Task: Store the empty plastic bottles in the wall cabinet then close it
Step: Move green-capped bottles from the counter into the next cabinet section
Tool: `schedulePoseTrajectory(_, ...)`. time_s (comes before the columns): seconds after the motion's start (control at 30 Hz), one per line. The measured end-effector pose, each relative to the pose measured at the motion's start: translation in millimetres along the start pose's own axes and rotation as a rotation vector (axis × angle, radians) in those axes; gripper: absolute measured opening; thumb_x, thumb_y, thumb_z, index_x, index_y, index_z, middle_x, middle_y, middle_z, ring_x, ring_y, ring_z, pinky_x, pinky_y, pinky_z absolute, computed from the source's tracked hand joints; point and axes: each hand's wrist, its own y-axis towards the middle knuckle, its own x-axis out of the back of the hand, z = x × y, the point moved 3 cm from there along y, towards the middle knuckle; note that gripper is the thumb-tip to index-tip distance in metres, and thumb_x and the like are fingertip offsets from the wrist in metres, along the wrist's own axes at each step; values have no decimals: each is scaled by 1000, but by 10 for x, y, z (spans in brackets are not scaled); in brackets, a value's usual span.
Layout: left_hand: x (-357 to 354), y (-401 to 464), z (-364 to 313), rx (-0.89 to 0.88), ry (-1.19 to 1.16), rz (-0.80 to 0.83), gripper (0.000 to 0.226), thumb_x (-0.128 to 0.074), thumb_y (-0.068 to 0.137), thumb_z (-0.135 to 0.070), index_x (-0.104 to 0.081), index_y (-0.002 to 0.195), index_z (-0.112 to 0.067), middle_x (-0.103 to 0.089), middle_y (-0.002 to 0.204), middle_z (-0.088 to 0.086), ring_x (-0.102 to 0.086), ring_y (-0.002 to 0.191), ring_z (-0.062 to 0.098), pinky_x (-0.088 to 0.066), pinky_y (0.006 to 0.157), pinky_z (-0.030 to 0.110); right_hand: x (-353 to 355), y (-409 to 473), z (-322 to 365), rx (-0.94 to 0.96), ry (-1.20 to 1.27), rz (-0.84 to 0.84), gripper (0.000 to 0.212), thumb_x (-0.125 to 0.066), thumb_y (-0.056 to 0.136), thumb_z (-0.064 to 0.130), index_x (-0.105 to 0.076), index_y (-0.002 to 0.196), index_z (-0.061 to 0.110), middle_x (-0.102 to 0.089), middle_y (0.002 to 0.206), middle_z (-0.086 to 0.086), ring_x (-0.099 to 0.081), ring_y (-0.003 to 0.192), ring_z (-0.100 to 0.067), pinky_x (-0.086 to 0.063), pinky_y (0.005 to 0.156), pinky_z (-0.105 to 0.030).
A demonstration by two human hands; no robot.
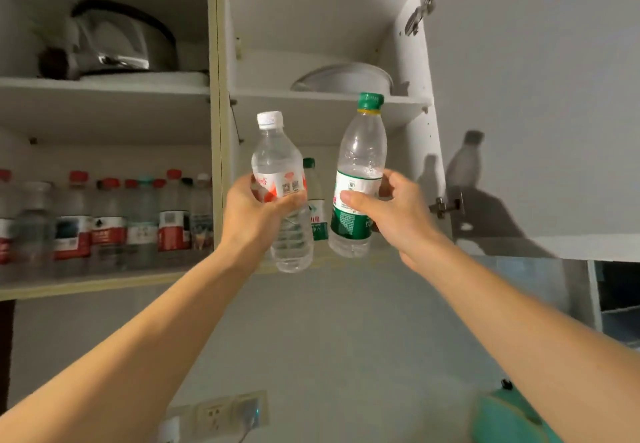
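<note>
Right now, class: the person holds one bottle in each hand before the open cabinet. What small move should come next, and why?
Probably lift both bottles forward onto the lower right shelf. The left hand grips the white-capped bottle, the right hand the green-capped bottle, both short of the shelf, where one green-labelled bottle already stands. The door is open.

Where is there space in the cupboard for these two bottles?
The lower shelf of the right compartment looks mostly bare: only one green-capped bottle stands there, behind the white-capped bottle and green-labelled bottle being held. Room shows beside it toward the side wall. The left compartment's bottle row is crowded.
</note>
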Motion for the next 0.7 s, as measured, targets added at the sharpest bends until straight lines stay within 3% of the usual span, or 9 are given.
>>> schedulePoseTrajectory(0.2, -289, 539, 125, 79, 76, -61, 43, -87, 75, -27, -57, 106, -26, -68, 94, -10, -64, 85, 8, -47, 68, 28, 10, 514, -216, -61, -45, 1, 27, -87, 73, 32, -72, 95, 32, -73, 79, 15, -71, 77, -6, -53, 64, -25)
schedulePoseTrajectory(0.33, -472, 688, 422, 140, 155, -75, 45, -85, 77, -30, -54, 110, -25, -65, 101, -8, -65, 86, 12, -52, 76, 34, -20, 716, -487, -109, -101, 22, 27, -86, 74, 32, -70, 96, 32, -74, 89, 10, -70, 84, -7, -50, 62, -21)
schedulePoseTrajectory(0.5, -573, 774, 629, 56, 312, 1, 46, -79, 83, -38, -46, 115, -32, -56, 106, -15, -54, 79, -4, -43, 63, 20, -26, 889, -848, -154, -167, 69, 29, -86, 74, 36, -69, 96, 32, -71, 95, 10, -66, 87, -8, -48, 64, -22)
schedulePoseTrajectory(0.6, -534, 850, 704, 37, 453, 97, 72, -83, 78, -40, -44, 137, -25, -56, 119, -11, -53, 85, 2, -43, 77, 22, -4, 982, -1012, -161, -190, 91, 32, -84, 76, 41, -68, 101, 31, -71, 100, 9, -66, 91, -10, -52, 72, -26)
schedulePoseTrajectory(0.7, -497, 903, 789, 48, 522, 142, 78, -83, 76, -40, -45, 141, -20, -61, 131, -5, -58, 88, 6, -47, 82, 28, -10, 1071, -1093, -158, -235, 139, 40, -83, 77, 45, -67, 110, 29, -70, 104, 11, -65, 94, -10, -52, 78, -29)
